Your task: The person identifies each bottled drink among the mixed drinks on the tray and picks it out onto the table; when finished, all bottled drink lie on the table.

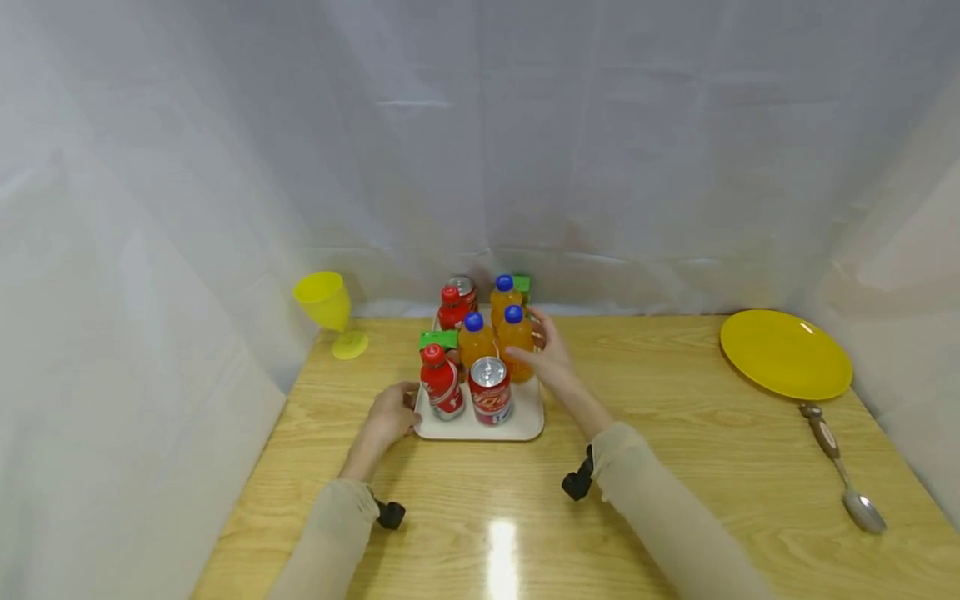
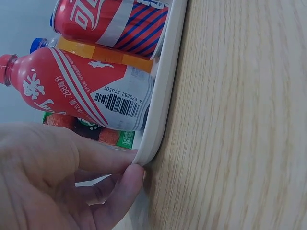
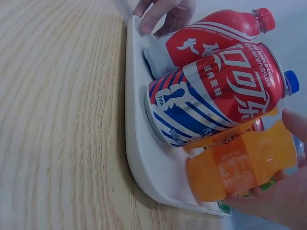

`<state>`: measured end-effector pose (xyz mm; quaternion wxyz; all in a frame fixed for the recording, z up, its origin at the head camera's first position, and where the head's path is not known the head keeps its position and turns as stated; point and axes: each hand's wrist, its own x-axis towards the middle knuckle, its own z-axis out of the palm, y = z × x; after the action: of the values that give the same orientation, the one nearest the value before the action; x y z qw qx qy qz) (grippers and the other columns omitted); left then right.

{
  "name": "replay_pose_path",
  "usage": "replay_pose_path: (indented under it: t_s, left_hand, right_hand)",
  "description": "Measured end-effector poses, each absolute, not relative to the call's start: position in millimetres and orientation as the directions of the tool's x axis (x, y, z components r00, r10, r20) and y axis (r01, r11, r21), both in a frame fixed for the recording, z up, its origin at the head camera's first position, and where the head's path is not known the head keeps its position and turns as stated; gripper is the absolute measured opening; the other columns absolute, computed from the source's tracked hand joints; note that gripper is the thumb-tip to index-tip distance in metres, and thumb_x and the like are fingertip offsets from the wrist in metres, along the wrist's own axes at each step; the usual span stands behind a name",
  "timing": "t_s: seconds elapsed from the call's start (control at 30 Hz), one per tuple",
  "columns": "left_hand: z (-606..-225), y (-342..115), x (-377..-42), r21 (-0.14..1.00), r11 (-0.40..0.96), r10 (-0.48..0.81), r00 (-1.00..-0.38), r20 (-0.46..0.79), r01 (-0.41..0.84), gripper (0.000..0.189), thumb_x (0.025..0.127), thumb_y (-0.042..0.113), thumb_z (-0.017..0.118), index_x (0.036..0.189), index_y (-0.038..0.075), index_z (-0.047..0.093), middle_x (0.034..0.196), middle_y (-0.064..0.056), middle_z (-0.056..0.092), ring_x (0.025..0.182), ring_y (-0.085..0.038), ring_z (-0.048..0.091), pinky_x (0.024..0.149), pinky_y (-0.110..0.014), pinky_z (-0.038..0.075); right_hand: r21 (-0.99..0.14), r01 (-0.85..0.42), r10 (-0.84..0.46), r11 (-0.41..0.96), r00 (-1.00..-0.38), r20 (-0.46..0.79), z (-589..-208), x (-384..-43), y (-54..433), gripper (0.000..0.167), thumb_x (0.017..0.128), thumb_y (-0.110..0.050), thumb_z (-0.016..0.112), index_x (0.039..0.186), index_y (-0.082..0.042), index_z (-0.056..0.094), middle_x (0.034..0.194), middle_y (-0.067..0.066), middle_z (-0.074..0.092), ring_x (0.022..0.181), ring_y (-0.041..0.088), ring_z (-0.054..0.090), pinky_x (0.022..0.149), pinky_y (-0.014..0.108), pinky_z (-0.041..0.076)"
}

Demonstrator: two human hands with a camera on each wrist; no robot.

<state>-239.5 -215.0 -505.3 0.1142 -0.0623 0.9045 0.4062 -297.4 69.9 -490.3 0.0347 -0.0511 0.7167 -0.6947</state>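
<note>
At its near left corner, a white tray is pinched by my left hand; thumb and finger meet at its rim in the left wrist view. My right hand holds an orange soda bottle with a blue cap, thumb on one side and fingers on the other. Beside that bottle, near the tray's front, stand a red cola can and a red-capped bottle. Farther back are more orange bottles, another red-capped bottle, another can and green-topped packages, partly hidden.
A yellow goblet stands at the table's back left. At the right lie a yellow plate and a spoon with a brown handle. White sheeting hangs behind the wooden table and along its sides.
</note>
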Motion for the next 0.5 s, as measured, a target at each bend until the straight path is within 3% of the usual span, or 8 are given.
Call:
replay_pose_path:
  t_s: [0.2,0.5]
  left_hand:
    - [-505.8,-214.3,-238.7,0.718,0.67,-0.013,-0.97,-0.243,-0.189,0.067,0.082,-0.014,0.065,0.147,-0.01,0.051,0.116,-0.026,0.066,0.089,-0.025,0.065,0.065,-0.026,0.058]
    - [-503.5,-212.9,-236.0,0.712,0.681,-0.015,-0.976,-0.219,-0.17,0.066,0.081,-0.013,0.065,0.146,-0.011,0.053,0.111,-0.024,0.066,0.086,-0.024,0.064,0.065,-0.026,0.056]
  right_hand:
    - [-0.999,-0.002,-0.101,0.034,-0.995,-0.001,-490.3,-300.8,63.8,0.077,0.094,-0.006,0.076,0.161,-0.016,0.038,0.16,0.022,0.045,0.145,0.045,0.047,0.123,0.059,0.04]
    - [-0.999,0.029,-0.089,-0.022,-0.996,-0.027,-488.9,-303.0,63.8,0.073,0.094,-0.003,0.075,0.158,-0.015,0.042,0.158,0.019,0.046,0.145,0.044,0.048,0.123,0.059,0.04]
